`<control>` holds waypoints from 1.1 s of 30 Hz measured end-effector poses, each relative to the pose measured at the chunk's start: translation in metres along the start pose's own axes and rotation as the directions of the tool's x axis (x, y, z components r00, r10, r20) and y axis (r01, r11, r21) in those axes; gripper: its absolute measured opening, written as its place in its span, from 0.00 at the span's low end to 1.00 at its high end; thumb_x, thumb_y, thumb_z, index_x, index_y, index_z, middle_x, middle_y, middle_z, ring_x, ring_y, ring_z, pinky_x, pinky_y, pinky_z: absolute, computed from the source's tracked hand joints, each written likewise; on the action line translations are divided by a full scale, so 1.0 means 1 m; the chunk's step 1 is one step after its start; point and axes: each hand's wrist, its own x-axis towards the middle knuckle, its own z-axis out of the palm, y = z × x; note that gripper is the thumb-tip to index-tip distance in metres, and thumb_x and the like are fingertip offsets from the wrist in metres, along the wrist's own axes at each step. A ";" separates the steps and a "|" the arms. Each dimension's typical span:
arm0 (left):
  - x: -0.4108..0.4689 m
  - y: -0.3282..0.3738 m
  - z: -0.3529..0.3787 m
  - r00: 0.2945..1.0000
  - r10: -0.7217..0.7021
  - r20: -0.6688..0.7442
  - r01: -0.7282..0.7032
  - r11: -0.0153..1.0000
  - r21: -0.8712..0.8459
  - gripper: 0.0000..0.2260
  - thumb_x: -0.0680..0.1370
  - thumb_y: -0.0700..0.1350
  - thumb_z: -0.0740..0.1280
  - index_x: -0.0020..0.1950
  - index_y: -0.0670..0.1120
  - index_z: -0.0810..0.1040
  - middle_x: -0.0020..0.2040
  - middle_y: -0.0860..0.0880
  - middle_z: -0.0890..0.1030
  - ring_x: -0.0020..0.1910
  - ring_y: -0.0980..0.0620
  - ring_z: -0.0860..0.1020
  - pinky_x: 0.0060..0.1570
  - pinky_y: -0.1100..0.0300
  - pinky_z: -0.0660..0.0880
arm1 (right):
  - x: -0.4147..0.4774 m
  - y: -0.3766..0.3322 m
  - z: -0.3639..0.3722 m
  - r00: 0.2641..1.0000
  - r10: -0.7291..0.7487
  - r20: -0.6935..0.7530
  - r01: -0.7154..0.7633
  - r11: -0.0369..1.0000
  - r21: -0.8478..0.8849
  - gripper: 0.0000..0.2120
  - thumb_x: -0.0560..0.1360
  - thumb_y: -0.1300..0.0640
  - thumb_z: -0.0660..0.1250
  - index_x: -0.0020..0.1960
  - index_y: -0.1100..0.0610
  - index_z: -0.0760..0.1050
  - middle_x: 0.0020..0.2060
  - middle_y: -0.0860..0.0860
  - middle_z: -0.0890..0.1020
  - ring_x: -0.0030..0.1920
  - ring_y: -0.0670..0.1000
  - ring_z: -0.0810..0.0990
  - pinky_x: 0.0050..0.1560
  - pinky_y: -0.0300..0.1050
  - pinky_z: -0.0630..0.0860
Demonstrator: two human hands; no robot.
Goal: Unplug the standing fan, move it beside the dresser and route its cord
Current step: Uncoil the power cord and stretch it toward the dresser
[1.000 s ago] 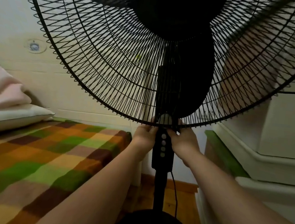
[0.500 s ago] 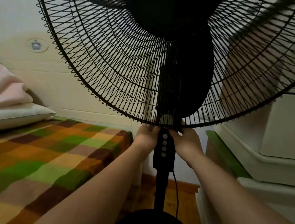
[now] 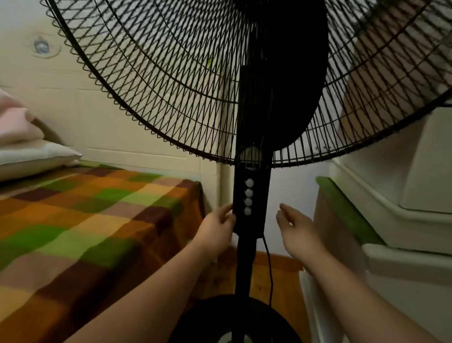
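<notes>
The black standing fan (image 3: 249,200) stands upright right in front of me, its wire cage filling the top of the view and its round base (image 3: 207,329) on the wooden floor. A column of white buttons runs down its control panel. My left hand (image 3: 216,227) is open, fingertips touching the panel's left edge. My right hand (image 3: 297,231) hovers open just right of the panel, apart from it. The thin black cord (image 3: 269,266) hangs from the panel down behind the base. The white dresser (image 3: 414,235) stands at the right.
A bed with a plaid orange, green and brown blanket (image 3: 65,240) fills the left, with a white pillow (image 3: 23,160) and a pink cloth at its head. A cream wall is behind. A narrow strip of wooden floor (image 3: 281,281) lies between bed and dresser.
Both hands have let go of the fan's neck just under the cage and dropped lower, opening beside the control panel. The view has tilted down, showing more of the base.
</notes>
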 end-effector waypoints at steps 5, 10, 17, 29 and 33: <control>-0.008 -0.027 0.015 0.996 -0.082 0.024 0.079 0.990 0.116 0.23 0.84 0.47 0.61 0.79 0.50 0.62 0.72 0.48 0.73 0.57 0.58 0.75 0.37 0.73 0.71 | 0.002 0.026 0.012 0.995 0.067 0.067 -0.065 0.997 -0.039 0.22 0.85 0.55 0.55 0.79 0.57 0.61 0.76 0.54 0.67 0.75 0.54 0.66 0.73 0.47 0.63; -0.009 -0.040 0.030 0.994 -0.083 0.075 0.070 0.983 0.168 0.23 0.82 0.44 0.64 0.77 0.50 0.65 0.69 0.50 0.76 0.60 0.56 0.77 0.47 0.71 0.74 | 0.015 0.040 0.027 0.985 0.125 0.120 -0.118 0.991 -0.066 0.24 0.85 0.60 0.55 0.80 0.55 0.58 0.76 0.54 0.67 0.71 0.54 0.71 0.67 0.47 0.69; -0.003 -0.052 0.037 0.995 -0.044 0.090 0.026 0.981 0.192 0.18 0.82 0.43 0.63 0.72 0.49 0.70 0.58 0.56 0.78 0.55 0.55 0.78 0.51 0.63 0.75 | 0.043 0.037 0.044 0.975 0.079 0.210 -0.078 0.997 -0.012 0.27 0.78 0.74 0.56 0.73 0.56 0.68 0.70 0.52 0.73 0.68 0.53 0.72 0.67 0.46 0.72; -0.019 -0.046 0.052 0.986 -0.160 -0.049 0.166 0.902 0.398 0.09 0.77 0.48 0.66 0.54 0.53 0.68 0.46 0.53 0.77 0.42 0.54 0.79 0.39 0.56 0.79 | 0.010 0.042 0.021 0.994 0.018 0.107 -0.012 0.998 -0.057 0.12 0.84 0.55 0.58 0.62 0.56 0.76 0.49 0.54 0.82 0.50 0.55 0.81 0.53 0.51 0.78; -0.032 -0.038 0.066 0.967 -0.256 -0.012 0.246 0.914 0.323 0.14 0.78 0.47 0.65 0.61 0.45 0.65 0.44 0.50 0.75 0.42 0.51 0.78 0.36 0.56 0.75 | -0.008 0.051 0.011 0.997 0.010 0.082 -0.005 0.998 -0.064 0.10 0.83 0.55 0.60 0.59 0.55 0.78 0.48 0.50 0.82 0.50 0.52 0.80 0.54 0.49 0.77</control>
